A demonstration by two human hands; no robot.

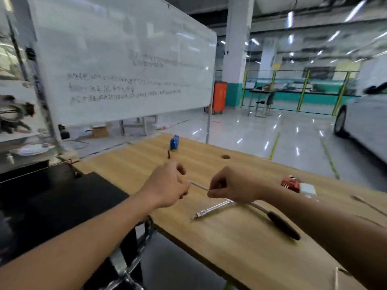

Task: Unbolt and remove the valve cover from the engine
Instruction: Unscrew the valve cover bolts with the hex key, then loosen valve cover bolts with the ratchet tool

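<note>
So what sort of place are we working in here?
Probably a car workshop or training garage: a white car is parked to the right, a black-handled wrench lies on the wooden workbench, and a whiteboard with handwriting stands behind.

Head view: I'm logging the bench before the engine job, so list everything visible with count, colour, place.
workbench: one, light wood, foreground
thin rod: one, silver, between both hands
black-handled tool: one, silver shaft, on workbench
blue object: one, blue, workbench far end
red object: one, red-white, workbench right
whiteboard: one, white, behind workbench
car: one, white, right edge
cabinet: one, orange, by pillar
left hand: one, fingers hold rod
right hand: one, fingers pinch rod
</note>
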